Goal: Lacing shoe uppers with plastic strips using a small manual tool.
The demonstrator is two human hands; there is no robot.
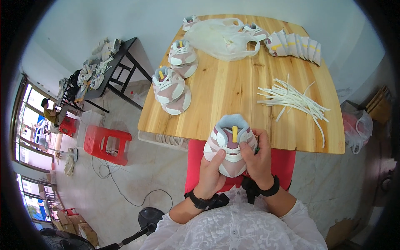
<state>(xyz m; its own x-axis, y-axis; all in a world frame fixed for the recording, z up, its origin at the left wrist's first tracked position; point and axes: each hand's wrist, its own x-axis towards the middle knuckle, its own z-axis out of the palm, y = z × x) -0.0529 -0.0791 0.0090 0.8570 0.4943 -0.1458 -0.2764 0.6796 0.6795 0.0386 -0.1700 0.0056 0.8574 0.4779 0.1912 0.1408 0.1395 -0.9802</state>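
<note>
Both my hands hold one small sneaker (228, 141), white, pink and maroon with a pale blue collar and a yellow tongue tab, just in front of the wooden table's near edge (250, 143). My left hand (211, 173) grips its left side with the thumb on the upper. My right hand (257, 160) wraps the right side. A bundle of white laces (293, 100) lies on the table to the right. Two pairs of matching sneakers (171, 89) (182, 57) sit stacked at the table's left edge.
A clear plastic bag (223, 38) lies at the far side with shoes beside it, and a row of shoe uppers (293, 45) at the far right. A red stool (107, 143) and black table with shoes (98, 71) stand left. A bag (357, 127) sits right.
</note>
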